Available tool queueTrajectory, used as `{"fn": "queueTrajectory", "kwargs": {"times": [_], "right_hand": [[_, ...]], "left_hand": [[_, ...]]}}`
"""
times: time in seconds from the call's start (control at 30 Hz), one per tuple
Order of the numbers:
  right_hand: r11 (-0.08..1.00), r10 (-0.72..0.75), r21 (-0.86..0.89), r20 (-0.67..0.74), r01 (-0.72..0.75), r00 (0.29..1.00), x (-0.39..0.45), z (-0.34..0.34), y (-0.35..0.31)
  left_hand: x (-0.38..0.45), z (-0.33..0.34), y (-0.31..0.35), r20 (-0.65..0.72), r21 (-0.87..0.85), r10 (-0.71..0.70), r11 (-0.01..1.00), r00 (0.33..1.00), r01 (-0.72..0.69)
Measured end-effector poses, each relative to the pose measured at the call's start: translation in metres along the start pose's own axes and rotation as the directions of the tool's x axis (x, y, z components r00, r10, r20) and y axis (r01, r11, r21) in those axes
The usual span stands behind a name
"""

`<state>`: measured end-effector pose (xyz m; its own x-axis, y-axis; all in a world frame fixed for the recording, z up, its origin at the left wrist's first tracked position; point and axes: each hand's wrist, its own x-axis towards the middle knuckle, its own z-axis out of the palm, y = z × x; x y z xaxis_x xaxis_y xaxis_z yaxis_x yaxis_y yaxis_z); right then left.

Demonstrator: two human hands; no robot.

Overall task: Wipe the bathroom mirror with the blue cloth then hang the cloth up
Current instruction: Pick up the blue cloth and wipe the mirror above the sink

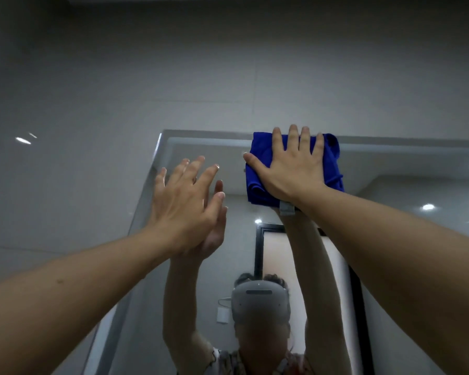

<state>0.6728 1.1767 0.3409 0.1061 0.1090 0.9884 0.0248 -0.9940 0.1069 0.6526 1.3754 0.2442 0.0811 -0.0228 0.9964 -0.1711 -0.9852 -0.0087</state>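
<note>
The blue cloth (333, 169) sits folded at the mirror's (390, 163) top edge, overlapping the frame line, with bare glass spreading below and to the right. The right hand (293, 169) presses it flat, fingers straight and spread. The left hand (184, 201) is held with its fingers straight near the mirror's top-left corner, holding nothing. One cloth, two hands. Grey wall tiles (173, 77) surround the mirror; a dark-framed door (271, 244) shows in the reflection.
</note>
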Motion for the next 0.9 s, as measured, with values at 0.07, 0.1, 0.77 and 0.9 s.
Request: {"fn": "queueTrajectory", "kwargs": {"times": [0.07, 0.1, 0.77, 0.9], "right_hand": [[1.0, -0.014, 0.002, 0.002, 0.014, 1.0, 0.003, 0.001, -0.032], [1.0, -0.015, 0.001, 0.004, 0.015, 1.0, 0.005, 0.001, -0.046], [0.999, -0.035, -0.02, -0.005, 0.035, 0.999, 0.035, 0.007, -0.18], [0.999, -0.044, -0.026, -0.013, 0.043, 0.999, 0.04, 0.008, -0.196]], "left_hand": [[-0.004, -0.004, -0.029, -0.013, -0.006, -0.019, 1.0, 1.0, 0.019], [-0.005, -0.006, -0.043, -0.015, -0.011, -0.029, 1.0, 0.999, 0.029], [-0.012, -0.019, -0.148, -0.011, -0.175, -0.079, 0.982, 0.997, 0.076], [-0.017, -0.021, -0.16, -0.004, -0.173, -0.063, 0.983, 0.998, 0.061]]}}
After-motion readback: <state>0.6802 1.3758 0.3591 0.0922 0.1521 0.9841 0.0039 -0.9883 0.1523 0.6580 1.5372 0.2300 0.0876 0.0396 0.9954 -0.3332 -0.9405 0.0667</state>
